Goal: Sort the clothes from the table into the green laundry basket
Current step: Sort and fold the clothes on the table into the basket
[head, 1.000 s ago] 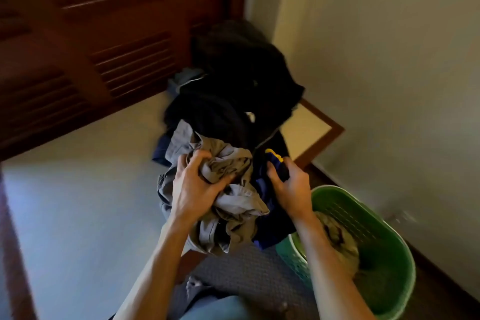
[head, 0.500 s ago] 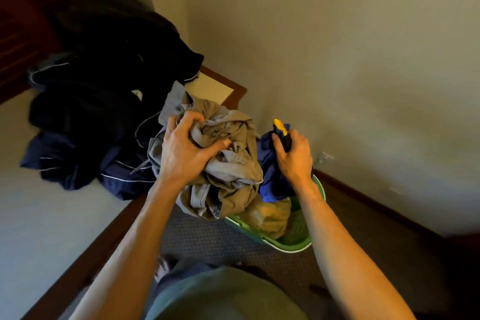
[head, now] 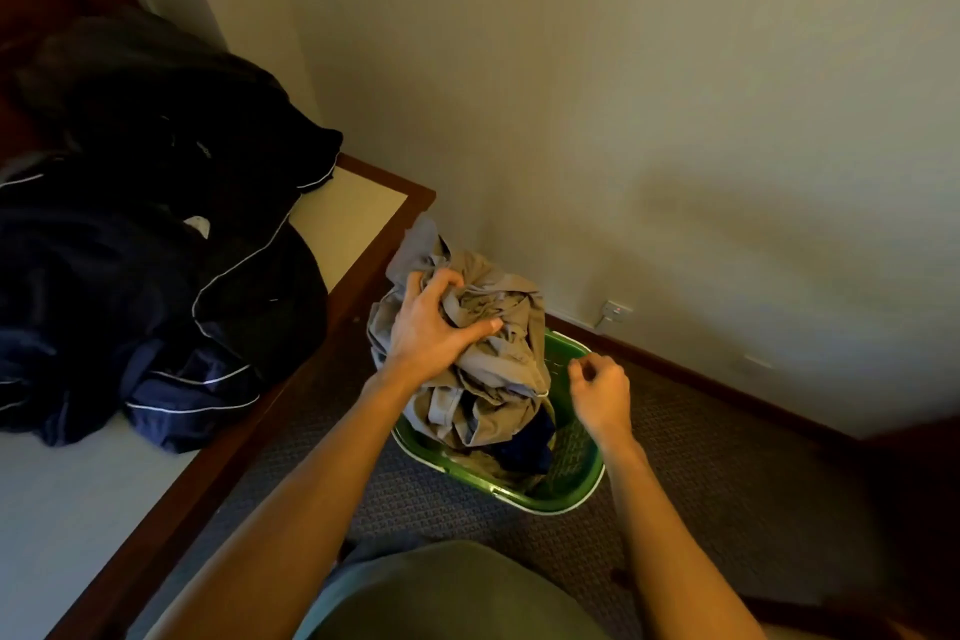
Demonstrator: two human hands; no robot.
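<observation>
the right hand [head: 602, 392] is no longer holding the blue garment [head: 524, 447] it was carrying half a second ago; that piece is now lying inside the green laundry basket [head: 576, 494], showing dark blue at about five o'clock from the khaki bundle [head: 483, 369]. the right hand's fingers are curling loosely around nothing, hovering just above the basket's rim at three o'clock from the bundle.

the left hand [head: 431, 327] is still clutching the khaki bundle, fingers closing tightly into its folds from the top. the bundle, which was hanging off the table edge a moment ago, is now sitting over the basket's mouth, its lower folds appearing to reach down into the basket, though whether they are resting on the clothes below is hard to tell.

so one garment is sorted and a second is probably about to be let go. the job is far from finished: a large heap of dark clothes [head: 156, 224] is still lying on the table [head: 353, 208], at nine to ten o'clock from the basket. with the basket already filling, the remaining pile is likely going to need pressing down.
</observation>
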